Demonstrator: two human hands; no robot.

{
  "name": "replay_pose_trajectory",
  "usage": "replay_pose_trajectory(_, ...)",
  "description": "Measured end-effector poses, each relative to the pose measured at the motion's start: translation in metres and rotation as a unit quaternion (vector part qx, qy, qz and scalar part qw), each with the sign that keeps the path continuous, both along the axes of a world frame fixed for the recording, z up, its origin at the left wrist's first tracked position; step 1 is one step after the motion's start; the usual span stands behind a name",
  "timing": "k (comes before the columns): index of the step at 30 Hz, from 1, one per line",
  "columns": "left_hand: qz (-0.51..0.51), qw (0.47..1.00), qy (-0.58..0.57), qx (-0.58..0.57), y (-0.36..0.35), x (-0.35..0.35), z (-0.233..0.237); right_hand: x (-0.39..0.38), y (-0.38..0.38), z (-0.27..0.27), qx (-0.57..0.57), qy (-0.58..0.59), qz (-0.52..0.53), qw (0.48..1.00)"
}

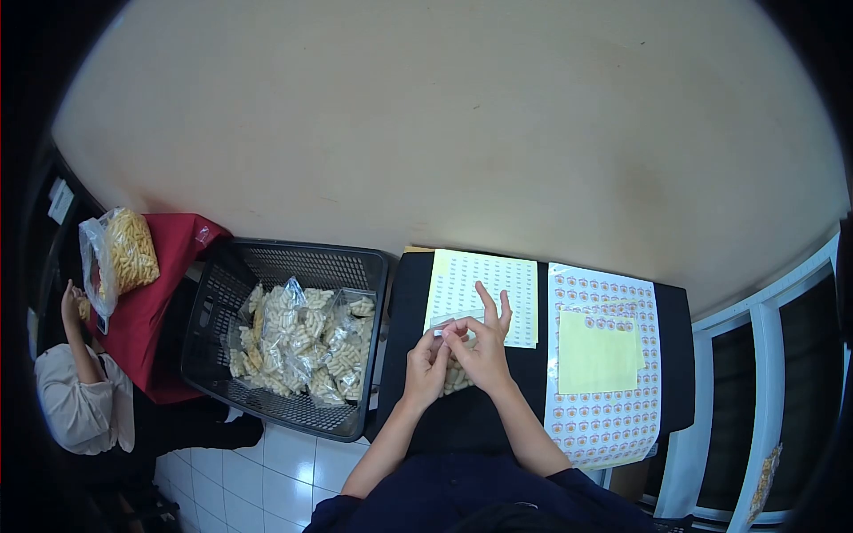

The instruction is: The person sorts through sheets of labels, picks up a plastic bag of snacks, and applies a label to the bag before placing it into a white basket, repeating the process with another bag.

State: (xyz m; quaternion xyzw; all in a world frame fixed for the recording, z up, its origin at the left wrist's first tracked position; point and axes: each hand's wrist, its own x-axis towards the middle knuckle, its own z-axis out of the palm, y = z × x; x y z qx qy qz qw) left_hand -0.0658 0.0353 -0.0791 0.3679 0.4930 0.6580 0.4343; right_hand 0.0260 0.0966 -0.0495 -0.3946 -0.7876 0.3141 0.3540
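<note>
Over the black-covered table (520,391), my left hand (426,362) and my right hand (482,354) meet at the top edge of a clear bag of pale snack pieces (456,378). My left fingers pinch the bag's edge. The thumb and index finger of my right hand are pressed together there, its other fingers raised. Just behind my hands lies a sheet of small printed labels (520,306). To the right is a larger sheet of round stickers (595,422), with a yellow paper (600,355) on top of it.
A black basket (275,415) of bagged snacks (311,338) stands left of the table. Beyond it, another person (89,391) reaches toward a large snack bag (131,253) on a red cloth (147,329). A beige wall (462,133) rises behind; a white frame (766,400) is at right.
</note>
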Motion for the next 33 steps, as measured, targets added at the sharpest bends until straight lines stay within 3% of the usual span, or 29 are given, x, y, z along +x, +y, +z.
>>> replay_pose_trajectory(14, 0.041, 0.998, 0.038, 0.011, -0.006, 0.012, -0.002, 0.001, -0.004, 0.003, 0.064, 0.022, -0.041, 0.997)
replay_pose_trajectory(16, 0.006, 0.999, 0.007, -0.033, -0.014, 0.009, 0.002, 0.007, -0.005, 0.0, 0.057, 0.038, -0.047, 0.997)
replay_pose_trajectory(18, 0.001, 0.998, 0.019, -0.062, -0.017, 0.01, 0.005, 0.013, -0.006, 0.001, 0.052, 0.052, -0.062, 0.995)
replay_pose_trajectory(21, 0.049, 0.994, 0.094, -0.002, -0.011, 0.017, -0.005, 0.024, -0.009, 0.001, 0.031, 0.082, -0.084, 0.993)
replay_pose_trajectory(27, -0.018, 0.997, 0.063, -0.038, -0.012, 0.035, 0.002, 0.054, -0.014, -0.002, -0.04, 0.116, -0.087, 0.989)
replay_pose_trajectory(30, -0.028, 0.997, 0.007, -0.073, -0.013, 0.041, -0.006, 0.083, -0.006, -0.013, -0.004, 0.126, -0.105, 0.986)
replay_pose_trajectory(32, -0.019, 0.989, -0.095, -0.114, -0.011, 0.039, -0.015, 0.116, 0.011, -0.03, -0.018, 0.149, -0.174, 0.973)
replay_pose_trajectory(33, -0.01, 0.985, -0.118, -0.125, -0.01, 0.035, -0.021, 0.138, 0.022, -0.037, -0.013, 0.098, -0.221, 0.97)
